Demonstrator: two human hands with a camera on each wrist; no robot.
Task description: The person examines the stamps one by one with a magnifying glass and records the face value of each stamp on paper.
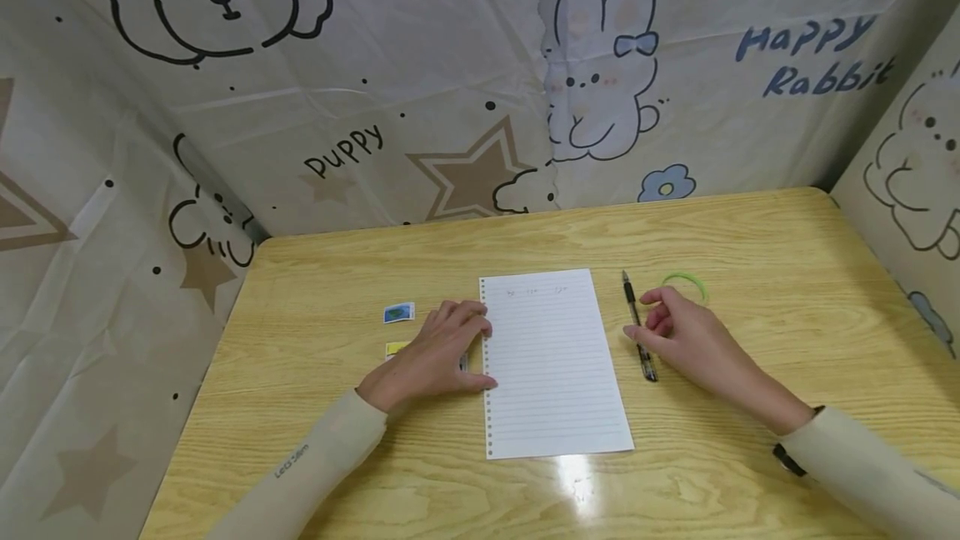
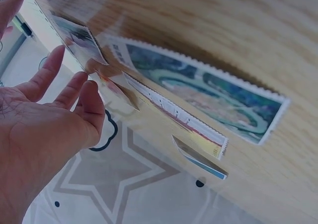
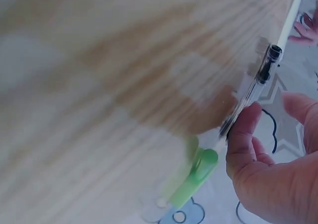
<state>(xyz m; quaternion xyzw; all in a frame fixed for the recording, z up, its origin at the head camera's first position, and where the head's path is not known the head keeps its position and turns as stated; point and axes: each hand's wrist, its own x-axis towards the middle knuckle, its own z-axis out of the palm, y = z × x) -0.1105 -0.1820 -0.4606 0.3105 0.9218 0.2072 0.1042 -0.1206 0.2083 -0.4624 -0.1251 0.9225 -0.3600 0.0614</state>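
A sheet of lined paper (image 1: 555,365) with punched holes down its left side lies on the table, faint handwriting along its top. My left hand (image 1: 442,348) is at the sheet's left edge, its thumb and fingertips spread apart there. Several postage stamps lie beside and under that hand, among them a blue stamp (image 1: 399,312) and a larger green-blue stamp (image 2: 198,87). To the right of the paper is a black clear-barrelled pen (image 1: 637,332), its tip pointing away. My right hand (image 1: 686,336) is over the pen, thumb and fingers apart, fingertips close to the barrel.
Behind the right fingers a light green ring (image 1: 688,280) lies on the wooden table (image 1: 750,248). Cloth printed with cartoon animals (image 1: 600,82) hangs along the back and both sides of the table. A dark band (image 1: 789,458) shows at the right sleeve.
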